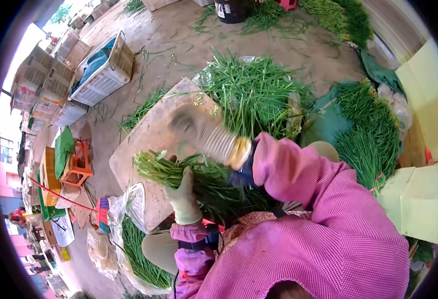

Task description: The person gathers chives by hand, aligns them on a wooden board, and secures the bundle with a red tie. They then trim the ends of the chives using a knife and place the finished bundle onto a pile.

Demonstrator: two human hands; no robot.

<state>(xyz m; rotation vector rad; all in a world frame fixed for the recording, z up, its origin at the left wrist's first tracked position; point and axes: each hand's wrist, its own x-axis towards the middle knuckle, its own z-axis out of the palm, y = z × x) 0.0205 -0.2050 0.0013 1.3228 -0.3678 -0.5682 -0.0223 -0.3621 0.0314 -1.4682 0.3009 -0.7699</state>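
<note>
My left hand, in a pale glove, is closed around a bunch of chives. Their cut pale ends point left, and the long green leaves trail right across my lap. Above the wooden board, my right hand is smeared by motion, in a glove with a ribbed grey cuff; its fingers do not show clearly. A large heap of loose chives lies just beyond the board, close to my right forearm. Small pale trimmings are scattered on the board's far end.
Tied chive bundles lie on green cloth at the right. More chives rest in a plastic bag at lower left. A white crate, an orange stool and stacked crates stand left. A black bucket is at the far side.
</note>
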